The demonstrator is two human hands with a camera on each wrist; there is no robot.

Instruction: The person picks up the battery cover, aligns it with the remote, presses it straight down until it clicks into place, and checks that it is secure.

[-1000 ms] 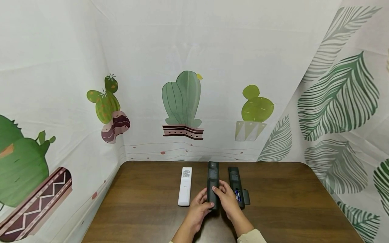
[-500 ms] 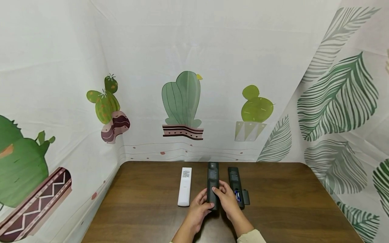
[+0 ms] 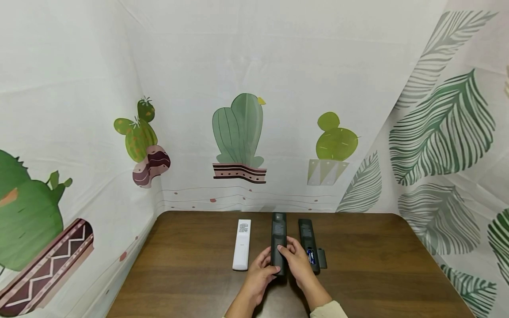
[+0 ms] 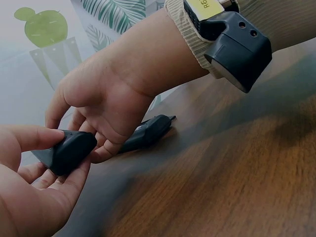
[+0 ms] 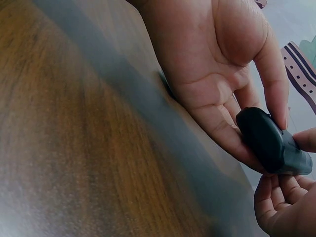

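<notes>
A black remote control (image 3: 279, 238), back side up, is held between both hands above the table. My left hand (image 3: 257, 274) grips its lower left side, the thumb over the near end and the fingers beneath. On the right edge, my right hand (image 3: 299, 264) holds it too, with the thumb pressing on the back near the battery cover. In the left wrist view the near end of the held remote (image 4: 69, 152) shows between thumb and fingers; the right wrist view shows the same remote (image 5: 269, 140) off the table.
Left of the hands lies a white remote (image 3: 241, 245). To the right, another black remote (image 3: 307, 234) lies with its compartment uncovered and blue batteries (image 3: 311, 256) inside; a dark battery cover (image 3: 322, 258) sits beside it. A printed cloth (image 3: 286, 88) hangs behind the wooden table (image 3: 183, 274).
</notes>
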